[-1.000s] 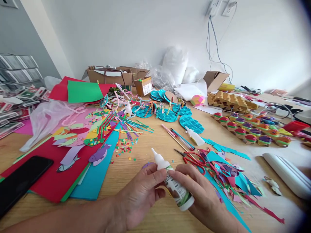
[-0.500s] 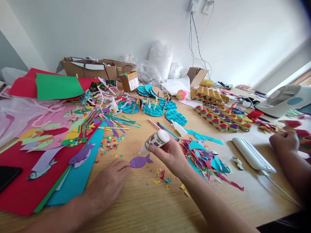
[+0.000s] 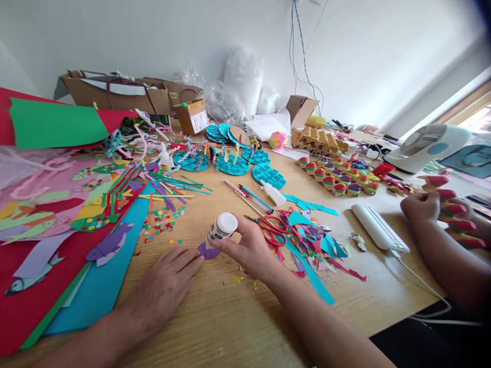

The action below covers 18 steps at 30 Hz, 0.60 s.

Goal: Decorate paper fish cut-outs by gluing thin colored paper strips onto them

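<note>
1. Left hand (image 3: 166,278): bare, broad-backed, with creased knuckles and slim, tapering fingers.
2. Left forearm (image 3: 109,329): bare and smooth in outline, reaching the picture's edge toward 7 o'clock.
3. Right hand (image 3: 251,248): bare, with a rounded back.
4. Right forearm (image 3: 320,314): bare, widening toward 5 o'clock.

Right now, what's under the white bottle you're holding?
A piece of purple paper shows below the bottle, beside the left hand. The bottle and right hand cover the rest.
</note>
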{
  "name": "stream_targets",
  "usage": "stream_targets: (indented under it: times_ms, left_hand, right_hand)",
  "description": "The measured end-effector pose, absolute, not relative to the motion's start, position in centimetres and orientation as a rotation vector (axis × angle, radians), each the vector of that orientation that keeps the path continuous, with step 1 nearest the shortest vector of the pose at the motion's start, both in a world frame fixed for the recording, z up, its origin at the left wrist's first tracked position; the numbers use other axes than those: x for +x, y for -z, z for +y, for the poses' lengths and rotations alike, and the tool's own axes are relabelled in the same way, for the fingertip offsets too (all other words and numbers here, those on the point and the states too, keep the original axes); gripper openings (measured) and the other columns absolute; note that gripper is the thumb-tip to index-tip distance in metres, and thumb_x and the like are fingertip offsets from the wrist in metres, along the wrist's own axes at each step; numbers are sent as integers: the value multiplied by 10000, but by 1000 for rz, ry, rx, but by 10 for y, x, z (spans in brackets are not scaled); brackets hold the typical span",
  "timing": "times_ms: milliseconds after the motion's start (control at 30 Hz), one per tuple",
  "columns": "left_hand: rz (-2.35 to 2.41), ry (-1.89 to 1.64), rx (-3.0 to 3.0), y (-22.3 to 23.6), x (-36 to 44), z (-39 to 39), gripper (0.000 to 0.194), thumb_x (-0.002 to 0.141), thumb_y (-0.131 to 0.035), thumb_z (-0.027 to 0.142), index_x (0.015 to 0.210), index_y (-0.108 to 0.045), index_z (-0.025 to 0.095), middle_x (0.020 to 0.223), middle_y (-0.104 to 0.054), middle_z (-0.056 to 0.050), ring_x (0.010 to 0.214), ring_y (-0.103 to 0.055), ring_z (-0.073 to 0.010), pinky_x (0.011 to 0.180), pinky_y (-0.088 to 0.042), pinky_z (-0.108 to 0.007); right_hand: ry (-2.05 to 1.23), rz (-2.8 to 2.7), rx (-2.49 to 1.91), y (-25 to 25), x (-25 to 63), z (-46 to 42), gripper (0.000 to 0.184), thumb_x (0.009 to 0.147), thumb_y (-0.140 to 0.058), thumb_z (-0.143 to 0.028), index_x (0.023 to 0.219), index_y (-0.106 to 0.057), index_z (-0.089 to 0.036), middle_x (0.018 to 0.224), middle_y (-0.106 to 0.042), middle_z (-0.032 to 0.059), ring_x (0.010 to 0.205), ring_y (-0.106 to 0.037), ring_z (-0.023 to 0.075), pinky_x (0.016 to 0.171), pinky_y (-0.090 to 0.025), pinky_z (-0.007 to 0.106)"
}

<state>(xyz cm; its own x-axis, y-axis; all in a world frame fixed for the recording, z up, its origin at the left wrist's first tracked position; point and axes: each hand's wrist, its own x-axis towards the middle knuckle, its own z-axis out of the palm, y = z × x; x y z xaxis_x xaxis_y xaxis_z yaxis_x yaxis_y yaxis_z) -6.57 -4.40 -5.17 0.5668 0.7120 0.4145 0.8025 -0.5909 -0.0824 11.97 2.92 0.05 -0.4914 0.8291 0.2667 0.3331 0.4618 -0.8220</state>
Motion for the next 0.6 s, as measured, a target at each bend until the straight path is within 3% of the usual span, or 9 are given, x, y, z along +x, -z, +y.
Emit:
stream_targets:
  times_ms: [600]
  left_hand:
    - [-1274,468,-2632,56,-68,-44,301,898,-325,148,1095,-551,159,1062,-629,-47,970,-547,-200,823,-472,-366]
  right_hand:
    - [-934,-2112,-970,0,114,29,230,745,-618,-394,753,-567,-170,690,-572,-12,642,-507,124,595,-373,217]
